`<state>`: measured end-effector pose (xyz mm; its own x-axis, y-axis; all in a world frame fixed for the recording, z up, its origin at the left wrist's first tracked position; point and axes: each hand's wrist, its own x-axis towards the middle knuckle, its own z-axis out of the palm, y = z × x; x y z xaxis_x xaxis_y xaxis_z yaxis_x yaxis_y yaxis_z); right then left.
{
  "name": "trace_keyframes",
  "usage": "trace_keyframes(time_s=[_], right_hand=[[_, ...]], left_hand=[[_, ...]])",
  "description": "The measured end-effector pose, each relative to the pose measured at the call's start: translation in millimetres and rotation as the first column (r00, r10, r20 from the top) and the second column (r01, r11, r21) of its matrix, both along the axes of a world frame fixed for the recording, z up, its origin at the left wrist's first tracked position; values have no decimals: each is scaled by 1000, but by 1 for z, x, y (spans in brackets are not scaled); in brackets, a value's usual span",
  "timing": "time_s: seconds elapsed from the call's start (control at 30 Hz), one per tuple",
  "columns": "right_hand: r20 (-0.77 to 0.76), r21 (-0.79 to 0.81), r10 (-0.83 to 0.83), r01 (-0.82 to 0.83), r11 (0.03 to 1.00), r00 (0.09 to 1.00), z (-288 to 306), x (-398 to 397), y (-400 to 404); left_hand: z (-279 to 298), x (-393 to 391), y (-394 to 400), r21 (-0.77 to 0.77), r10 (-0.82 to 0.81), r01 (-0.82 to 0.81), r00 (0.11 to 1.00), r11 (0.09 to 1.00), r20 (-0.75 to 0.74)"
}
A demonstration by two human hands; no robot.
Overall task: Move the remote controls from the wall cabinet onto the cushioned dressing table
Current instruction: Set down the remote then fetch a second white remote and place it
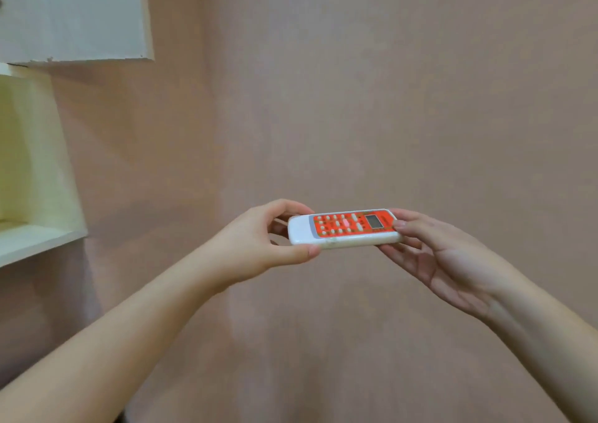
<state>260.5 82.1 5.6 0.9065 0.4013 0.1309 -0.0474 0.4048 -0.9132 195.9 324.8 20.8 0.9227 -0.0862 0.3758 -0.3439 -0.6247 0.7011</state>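
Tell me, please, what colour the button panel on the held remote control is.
Orange-red with white buttons, on the white remote control; the head view shows it.

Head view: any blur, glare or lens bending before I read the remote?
Head view: remote control is sharp enough to show buttons, but its small screen is unreadable; no glare; light is soft and even; wide-angle bending tilts the wall cabinet edges; left hand and right hand are unblurred.

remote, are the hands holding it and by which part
Yes. Both hands hold the remote by its ends: the left hand grips the plain white end, the right hand pinches the end by the small screen.
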Motion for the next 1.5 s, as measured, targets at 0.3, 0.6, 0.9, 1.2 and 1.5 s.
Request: trace_keyframes(time_s=[0.3,0.6,0.9,1.2,1.5], right_hand=[[-64,9,-291,292,956,954,-18,-20,-194],[-177,44,-529,543,838,830,-45,-53,-306],[-225,24,-720,742,670,657,-80,-69,-356],[-228,39,-887,914,404,401,-119,-99,-364],[-309,0,-942,990,141,134,-136,-177,-389]], left_hand=[[-22,55,-185,-19,-269,268,963,963,-30],[-42,98,-314,-43,-540,539,836,841,-91],[-84,150,-398,-174,-745,725,646,667,-167],[-127,171,-467,-309,-893,841,388,444,-227],[-156,128,-556,-298,-955,927,151,226,-257]])
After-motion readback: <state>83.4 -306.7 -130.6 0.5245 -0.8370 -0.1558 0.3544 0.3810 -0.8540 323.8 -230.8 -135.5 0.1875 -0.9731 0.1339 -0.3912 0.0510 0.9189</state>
